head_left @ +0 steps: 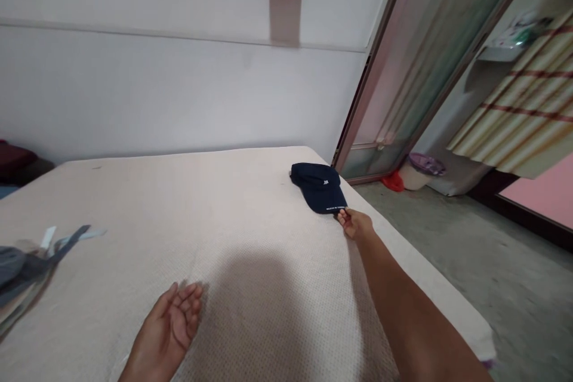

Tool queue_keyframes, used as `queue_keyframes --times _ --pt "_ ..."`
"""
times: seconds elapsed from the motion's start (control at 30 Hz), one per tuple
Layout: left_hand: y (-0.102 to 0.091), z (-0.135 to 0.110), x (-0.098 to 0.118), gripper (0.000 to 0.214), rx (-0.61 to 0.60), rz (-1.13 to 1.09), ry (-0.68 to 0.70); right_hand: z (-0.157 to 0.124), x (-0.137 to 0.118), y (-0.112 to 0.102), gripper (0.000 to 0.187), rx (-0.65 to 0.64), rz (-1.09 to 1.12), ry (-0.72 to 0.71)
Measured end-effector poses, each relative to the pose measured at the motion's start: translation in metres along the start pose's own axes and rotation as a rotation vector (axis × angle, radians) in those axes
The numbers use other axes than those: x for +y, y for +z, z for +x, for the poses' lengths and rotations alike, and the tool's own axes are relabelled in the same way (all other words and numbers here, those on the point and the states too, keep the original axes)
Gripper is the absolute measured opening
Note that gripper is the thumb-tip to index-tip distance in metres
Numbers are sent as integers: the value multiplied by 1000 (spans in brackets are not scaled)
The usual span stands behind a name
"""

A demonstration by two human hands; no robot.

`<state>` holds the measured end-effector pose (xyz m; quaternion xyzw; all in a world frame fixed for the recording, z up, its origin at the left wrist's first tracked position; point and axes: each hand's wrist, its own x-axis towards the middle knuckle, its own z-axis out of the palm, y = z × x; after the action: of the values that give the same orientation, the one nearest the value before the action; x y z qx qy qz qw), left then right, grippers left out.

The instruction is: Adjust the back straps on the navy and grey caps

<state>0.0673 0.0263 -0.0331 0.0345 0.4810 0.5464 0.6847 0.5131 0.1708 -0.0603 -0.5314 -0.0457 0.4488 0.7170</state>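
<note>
A dark navy cap (319, 186) with small white print lies on the cream mattress (188, 215), near its far right edge. My right hand (353, 222) reaches out to the cap's brim and pinches its front edge with closed fingers. My left hand (172, 325) rests palm up on the mattress close to me, fingers loosely apart and holding nothing.
Grey clothing with light straps (31, 259) lies at the mattress's left edge. A white wall stands behind the bed. To the right are a sliding glass door (403, 71), a striped curtain (523, 113), a purple-lidded bin (421, 170) and bare concrete floor (501, 268).
</note>
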Motion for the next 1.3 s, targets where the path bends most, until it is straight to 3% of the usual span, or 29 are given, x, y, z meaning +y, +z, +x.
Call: queue_keyframes --times 0.23,0.43,0.57,0.73,1.0,1.13,1.3 --pt "1 -3 -1 16 15 27 -2 -18 12 -11 26 28 -32 -175" --pt "-2 -8 9 19 30 -84 42 -71 43 -13 23 -57 -104 -310" --pt "-10 -16 25 25 59 -221 123 -115 66 -8 23 -88 -138 -305" --pt "-39 -26 59 21 140 -349 298 -171 87 8 21 -38 -207 -269" --pt "-109 -43 119 17 331 -496 543 -276 159 45 13 -286 -270 -150" --pt "-132 -45 134 20 397 -518 598 -296 179 64 13 -390 -384 -95" --pt "-143 -40 140 21 412 -508 642 -303 188 83 18 -478 -405 82"
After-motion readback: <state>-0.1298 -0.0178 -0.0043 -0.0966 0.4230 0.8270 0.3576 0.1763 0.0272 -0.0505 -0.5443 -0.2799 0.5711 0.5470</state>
